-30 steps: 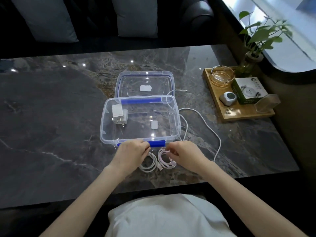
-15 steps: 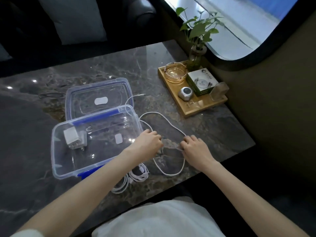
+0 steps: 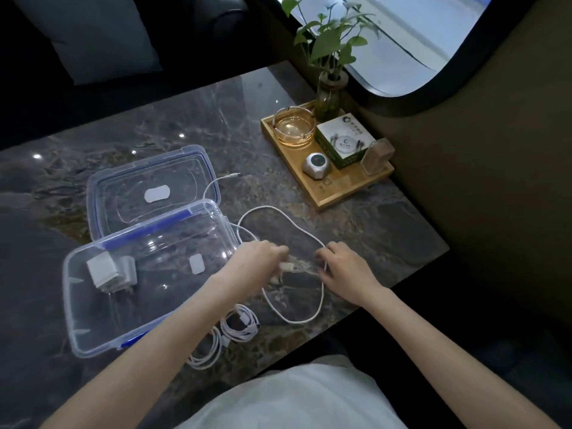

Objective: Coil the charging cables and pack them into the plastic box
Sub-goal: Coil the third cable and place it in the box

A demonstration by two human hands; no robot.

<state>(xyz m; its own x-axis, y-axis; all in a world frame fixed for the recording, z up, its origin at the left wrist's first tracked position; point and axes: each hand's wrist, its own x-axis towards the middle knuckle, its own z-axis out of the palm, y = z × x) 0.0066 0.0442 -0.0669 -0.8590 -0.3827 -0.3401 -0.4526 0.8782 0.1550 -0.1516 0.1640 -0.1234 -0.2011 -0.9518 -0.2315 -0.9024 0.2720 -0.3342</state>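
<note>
A: Starting at the left of the frame, the clear plastic box (image 3: 148,292) sits open on the dark marble bench (image 3: 387,236), with a white charger plug (image 3: 106,272) lying inside near its left end.

B: And just above it, toward the upper left, the box's lid (image 3: 151,193) lies flat on the bench, blue trim round the rim.

A: Below the box, at lower centre, two coiled cables (image 3: 229,335) rest side by side on the bench, touching the left forearm's edge from this angle.

B: Now the centre. The left hand (image 3: 257,261) is knuckles up, fingers curled down, pinching a plug end of the loose white cable (image 3: 291,320).

A: That cable runs in a big open loop on the bench, one end trailing up past the lid, its connector tip lying bare at centre frame.

B: The right hand (image 3: 343,267), just right of the left, has its fingers curled over the same cable, gripping the strand where the loop crosses.

A: The two hands are near each other, not touching.

B: Far right, upper part of the frame: a wooden tray (image 3: 346,193) holding a glass ashtray (image 3: 294,130), a small white and green carton (image 3: 343,140), a round silver gadget (image 3: 317,164), and a plant in a glass vase (image 3: 328,97) at the tray's far corner.
</note>
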